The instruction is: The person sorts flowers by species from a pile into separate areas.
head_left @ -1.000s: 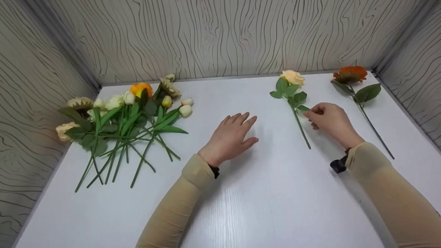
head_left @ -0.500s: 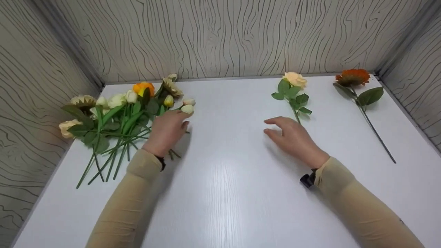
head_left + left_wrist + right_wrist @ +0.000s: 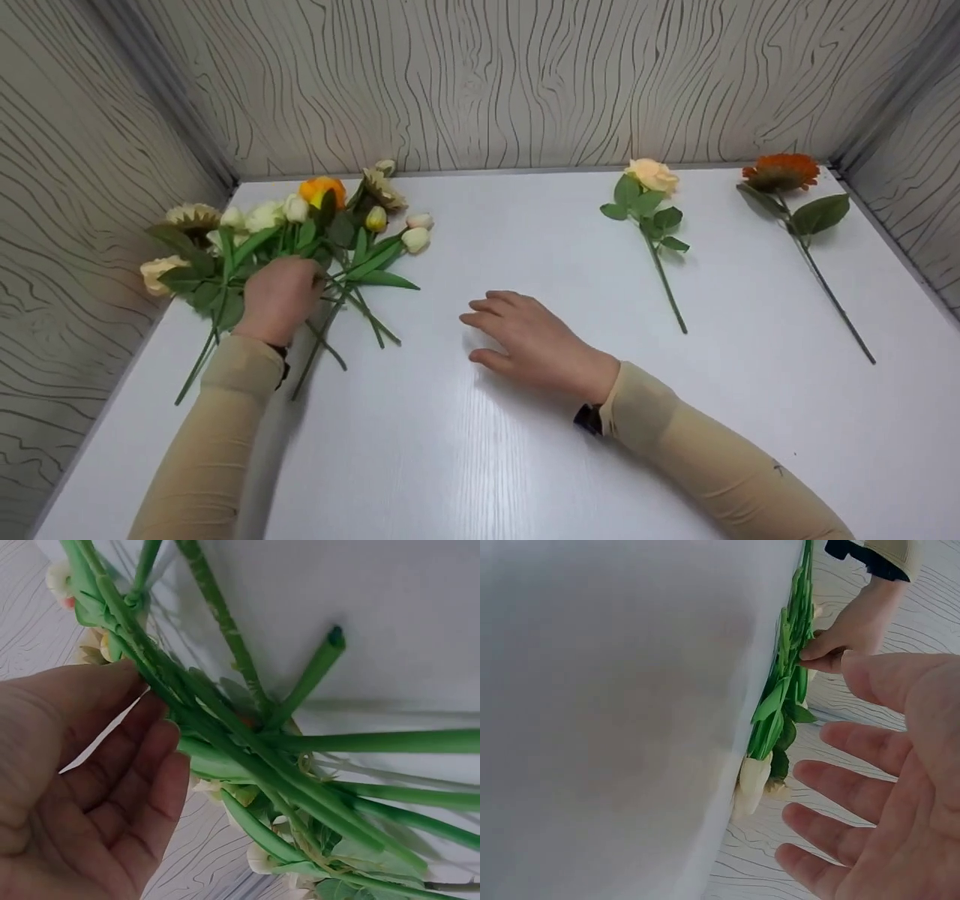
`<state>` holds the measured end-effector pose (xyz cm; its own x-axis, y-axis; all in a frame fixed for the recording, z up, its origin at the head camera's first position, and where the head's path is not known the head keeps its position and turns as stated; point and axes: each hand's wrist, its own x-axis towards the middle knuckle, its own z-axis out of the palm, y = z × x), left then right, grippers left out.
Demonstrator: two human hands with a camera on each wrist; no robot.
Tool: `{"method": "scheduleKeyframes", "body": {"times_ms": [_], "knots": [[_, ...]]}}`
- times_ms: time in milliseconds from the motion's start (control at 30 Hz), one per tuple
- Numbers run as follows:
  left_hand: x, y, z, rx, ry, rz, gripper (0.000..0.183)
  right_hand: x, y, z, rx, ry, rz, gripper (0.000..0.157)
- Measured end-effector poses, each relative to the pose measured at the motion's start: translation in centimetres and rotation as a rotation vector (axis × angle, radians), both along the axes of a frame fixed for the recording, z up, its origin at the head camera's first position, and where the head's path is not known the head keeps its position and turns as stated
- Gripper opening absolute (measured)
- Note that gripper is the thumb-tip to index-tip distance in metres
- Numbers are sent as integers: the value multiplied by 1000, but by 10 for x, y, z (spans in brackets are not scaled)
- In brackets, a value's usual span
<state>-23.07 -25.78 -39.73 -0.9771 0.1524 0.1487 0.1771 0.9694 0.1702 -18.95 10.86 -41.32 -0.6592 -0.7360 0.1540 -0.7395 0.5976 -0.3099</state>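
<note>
My left hand (image 3: 281, 296) reaches into a pile of artificial flowers at the left of the white table. Its thumb and fingertips close on green flower stems (image 3: 161, 682) in the left wrist view; which blossoms those stems belong to cannot be told. White tulips (image 3: 296, 208), an orange flower (image 3: 324, 192) and cream flowers lie in this pile, their stems crossing. Over the middle of the table hovers my right hand (image 3: 536, 341), palm down, fingers spread and holding nothing. In the right wrist view its fingers (image 3: 847, 787) are apart, with the left hand beyond.
A peach rose (image 3: 652, 175) lies right of centre, its stem pointing toward me. Farther right is an orange-red flower (image 3: 782, 172) with a long dark stem. Wood-grain panels (image 3: 487, 82) border the white table (image 3: 480, 240) at the back and sides.
My left hand has moved left, from the table's middle into the flower pile. The right hand has left the peach rose and come left to the middle, its fingers spreading.
</note>
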Motion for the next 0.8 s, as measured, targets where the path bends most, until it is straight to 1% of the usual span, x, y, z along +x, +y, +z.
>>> {"method": "scheduleKeyframes", "body": {"times_ms": [167,300,433,500,533,600,667,733,800], "knots": [[-2,1,-1,-5,-28,24,9,-2,2,-3,-26,10,-8,45],[-3,2,2,2,-48,28,12,-6,8,-4,-57,-2,-22,43],[-1,1,11,9,-47,16,15,-9,13,0,-94,-9,-42,42],[1,1,17,27,-40,10,16,-10,16,3,-113,-5,-54,42],[1,2,20,40,-39,12,21,-11,17,4,-124,-2,-61,41],[1,6,27,97,-53,17,29,-13,20,8,-154,1,-78,39],[1,15,33,194,-69,20,27,-15,24,10,-192,-7,-106,35],[0,29,38,318,-110,24,23,-17,27,14,-243,-32,-152,29],[-2,48,41,465,-157,19,20,-18,31,16,-301,-75,-205,24]]}}
